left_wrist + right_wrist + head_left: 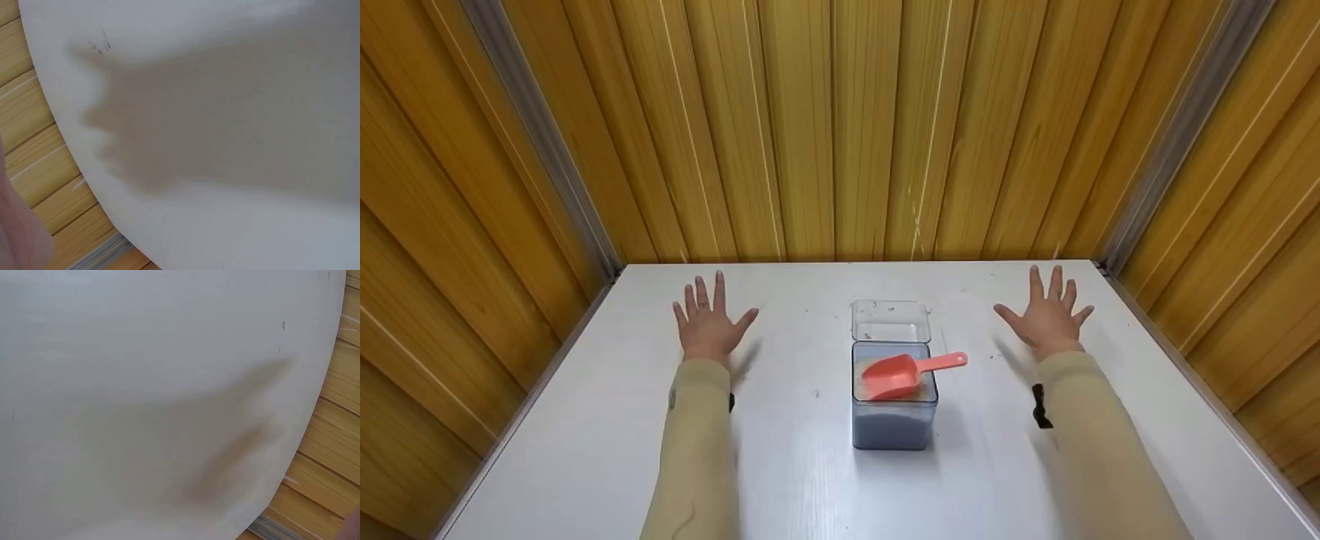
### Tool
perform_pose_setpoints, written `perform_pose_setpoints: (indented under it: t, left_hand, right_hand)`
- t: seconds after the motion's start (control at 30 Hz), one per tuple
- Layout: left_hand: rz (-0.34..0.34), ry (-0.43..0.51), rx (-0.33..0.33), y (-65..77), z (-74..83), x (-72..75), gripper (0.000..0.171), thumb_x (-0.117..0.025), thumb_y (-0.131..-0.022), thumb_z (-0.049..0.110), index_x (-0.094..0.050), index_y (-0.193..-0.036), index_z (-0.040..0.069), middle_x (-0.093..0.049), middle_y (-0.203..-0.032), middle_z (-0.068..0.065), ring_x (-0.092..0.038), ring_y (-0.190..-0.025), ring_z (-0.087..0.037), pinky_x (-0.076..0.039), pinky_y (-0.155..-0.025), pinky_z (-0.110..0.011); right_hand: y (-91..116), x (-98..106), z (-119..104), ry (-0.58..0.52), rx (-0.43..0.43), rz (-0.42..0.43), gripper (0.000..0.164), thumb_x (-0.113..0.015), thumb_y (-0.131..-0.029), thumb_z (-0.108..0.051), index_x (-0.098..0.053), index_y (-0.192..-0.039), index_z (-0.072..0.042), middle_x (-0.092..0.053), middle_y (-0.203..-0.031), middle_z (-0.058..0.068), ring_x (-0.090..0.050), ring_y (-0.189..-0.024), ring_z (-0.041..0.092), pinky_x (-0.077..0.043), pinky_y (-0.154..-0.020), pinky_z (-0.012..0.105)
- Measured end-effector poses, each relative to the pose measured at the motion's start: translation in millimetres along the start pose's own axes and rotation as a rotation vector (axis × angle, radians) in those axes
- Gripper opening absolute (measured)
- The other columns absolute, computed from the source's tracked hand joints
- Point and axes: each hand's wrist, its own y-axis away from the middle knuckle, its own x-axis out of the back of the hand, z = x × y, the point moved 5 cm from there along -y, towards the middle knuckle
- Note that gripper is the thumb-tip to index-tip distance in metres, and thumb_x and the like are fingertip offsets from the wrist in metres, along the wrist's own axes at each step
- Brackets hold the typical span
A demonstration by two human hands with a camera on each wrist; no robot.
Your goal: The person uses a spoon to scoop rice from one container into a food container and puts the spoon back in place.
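Observation:
In the head view a square, bluish see-through container (889, 431) stands on the white table, filled with pale grainy stuff. Across its top lies a coral-pink scoop (894, 375), its handle pointing right past the rim. Just behind the container is a clear lid (891, 319). My left hand (709, 326) is held over the table to the left, fingers spread and straight, holding nothing. To the right, my right hand (1045, 319) is spread the same way, also holding nothing. Each wrist view shows mostly a hand's shadow on the table.
The white table (795, 480) has small dark marks and specks on it. Yellow wood-patterned panels (802, 135) rise behind it and along both sides, with grey metal posts (547, 127) at the corners.

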Motion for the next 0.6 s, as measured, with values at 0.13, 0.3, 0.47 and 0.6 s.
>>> perform_pose_setpoints:
  t: [0.13,0.3,0.47,0.6]
  left_hand:
    - [-0.018,0.09,0.022,1.4,-0.6,-2.9,0.103,-0.041,-0.098,0.073,0.015,-0.165,0.02,0.014,-0.171,-0.023,0.017,-0.159,-0.043,0.012,-0.13,-0.065]
    - [-0.058,0.151,0.059,3.1,-0.2,-7.5,0.103,-0.038,-0.099,0.074,0.019,-0.164,0.017,0.015,-0.171,-0.024,0.015,-0.159,-0.043,0.008,-0.131,-0.065]
    - [-0.091,0.277,0.072,3.6,10.3,-12.8,0.103,-0.036,-0.1,0.073,0.02,-0.163,0.015,0.016,-0.171,-0.024,0.014,-0.159,-0.043,0.005,-0.132,-0.064]
    - [-0.09,0.401,0.067,3.8,20.8,-17.9,0.1,-0.037,-0.101,0.071,0.019,-0.163,0.015,0.013,-0.172,-0.022,0.012,-0.16,-0.042,0.005,-0.133,-0.062]
  right_hand:
    - [-2,-4,0,-0.087,-0.049,-0.014,0.114,-0.053,-0.093,-0.075,0.007,-0.166,-0.012,0.021,-0.168,0.027,0.013,-0.153,0.058,0.007,-0.109,0.092]
    - [-4,-13,2,-0.203,-0.101,-0.044,0.116,-0.048,-0.091,-0.08,0.013,-0.165,-0.015,0.022,-0.168,0.025,0.012,-0.154,0.057,0.003,-0.113,0.09]
    - [-1,-20,0,-0.325,-0.103,-0.068,0.112,-0.047,-0.094,-0.078,0.015,-0.164,-0.016,0.019,-0.17,0.024,0.01,-0.155,0.056,0.0,-0.115,0.089]
    - [3,-23,-8,-0.397,-0.065,-0.075,0.108,-0.047,-0.097,-0.073,0.013,-0.165,-0.016,0.017,-0.17,0.024,0.009,-0.155,0.055,-0.003,-0.12,0.084]
